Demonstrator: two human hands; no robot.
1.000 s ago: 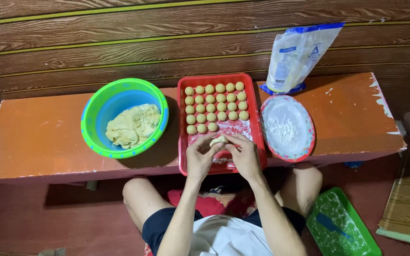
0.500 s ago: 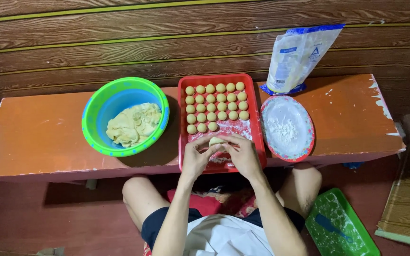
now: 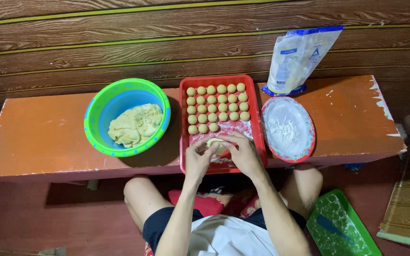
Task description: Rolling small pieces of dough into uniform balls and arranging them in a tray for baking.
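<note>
Both hands, left hand and right hand, meet over the near end of the red rectangular plastic tray, pinching a pale dough piece between them. Just beyond the grip, rows of small round dough balls fill the tray's far end. Left of the grip: green-rimmed blue plastic bowl holding a lump of yellow dough. Right: red-rimmed oval plate of white flour; behind it, a white-and-blue plastic flour bag. All on the orange wooden bench.
</note>
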